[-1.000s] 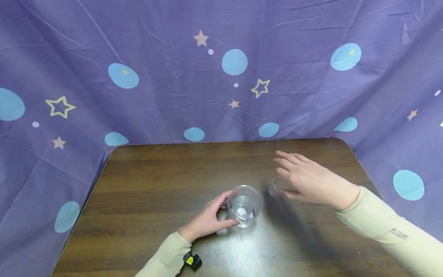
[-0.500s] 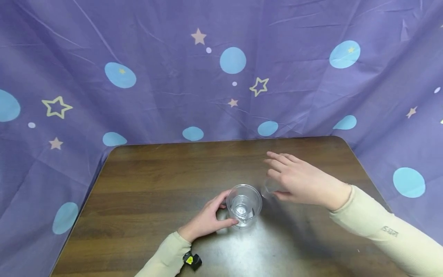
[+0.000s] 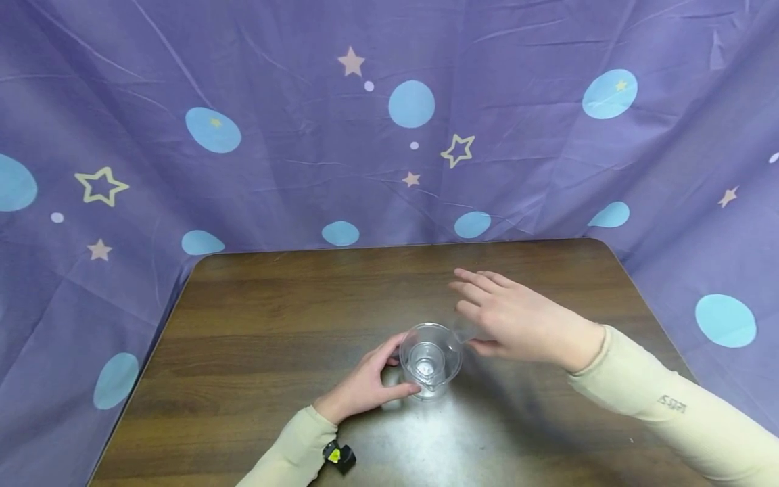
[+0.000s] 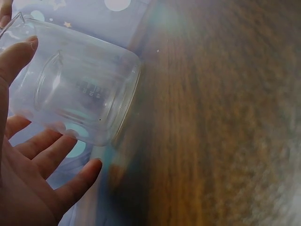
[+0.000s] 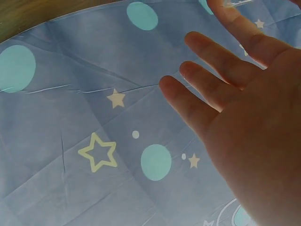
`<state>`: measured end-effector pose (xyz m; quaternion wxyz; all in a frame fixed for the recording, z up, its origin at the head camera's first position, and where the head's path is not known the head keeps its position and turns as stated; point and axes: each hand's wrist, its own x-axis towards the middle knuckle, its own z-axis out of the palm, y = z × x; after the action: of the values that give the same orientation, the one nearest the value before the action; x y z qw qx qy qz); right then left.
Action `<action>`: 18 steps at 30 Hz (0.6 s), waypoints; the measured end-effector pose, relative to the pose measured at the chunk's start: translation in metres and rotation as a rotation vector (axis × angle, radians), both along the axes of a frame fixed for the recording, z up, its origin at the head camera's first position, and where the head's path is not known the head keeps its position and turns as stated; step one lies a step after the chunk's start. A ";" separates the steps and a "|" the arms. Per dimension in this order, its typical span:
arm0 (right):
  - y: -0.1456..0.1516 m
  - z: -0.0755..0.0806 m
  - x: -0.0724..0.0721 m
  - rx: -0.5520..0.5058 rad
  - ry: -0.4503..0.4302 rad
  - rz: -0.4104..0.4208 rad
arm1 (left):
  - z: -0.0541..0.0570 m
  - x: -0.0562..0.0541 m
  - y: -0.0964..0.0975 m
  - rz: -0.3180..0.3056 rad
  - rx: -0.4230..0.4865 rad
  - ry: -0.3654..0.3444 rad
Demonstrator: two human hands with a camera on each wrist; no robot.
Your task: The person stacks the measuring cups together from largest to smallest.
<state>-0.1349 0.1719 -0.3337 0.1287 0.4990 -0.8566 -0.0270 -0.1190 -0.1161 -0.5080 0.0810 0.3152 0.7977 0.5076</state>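
Observation:
My left hand (image 3: pixel 365 385) holds a clear glass beaker (image 3: pixel 452 360) upright on the table, thumb on the near side and fingers on the far side. A smaller beaker (image 3: pixel 427 362) stands inside it; in the left wrist view this inner beaker (image 4: pixel 70 92) shows faint printed graduations. At the large beaker's right rim, my right hand (image 3: pixel 523 321) pinches a small clear vessel (image 3: pixel 467 330) between thumb and index finger, its other fingers extended. That vessel is mostly hidden by the hand; in the right wrist view only a sliver of its clear edge (image 5: pixel 230 3) shows.
The brown wooden table (image 3: pixel 274 318) has rounded far corners. A purple curtain (image 3: pixel 292 135) with stars and blue dots hangs behind it and along both sides. A black device with a yellow mark (image 3: pixel 341 457) sits at the left wrist.
My right hand has moved left with the small clear vessel, bringing it to the large beaker's rim. The left hand and its beaker have stayed in place.

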 end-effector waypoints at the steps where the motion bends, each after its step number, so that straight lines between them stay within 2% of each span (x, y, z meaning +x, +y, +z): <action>1: -0.001 0.000 0.000 0.001 0.000 0.002 | 0.000 0.000 0.000 -0.001 0.000 -0.002; 18: -0.015 -0.013 -0.002 -0.006 -0.003 0.061 | 0.000 -0.002 -0.001 -0.020 -0.006 -0.004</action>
<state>-0.1369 0.1566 -0.3464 0.1297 0.5247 -0.8411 -0.0196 -0.1208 -0.1167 -0.5079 0.0885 0.3218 0.7959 0.5051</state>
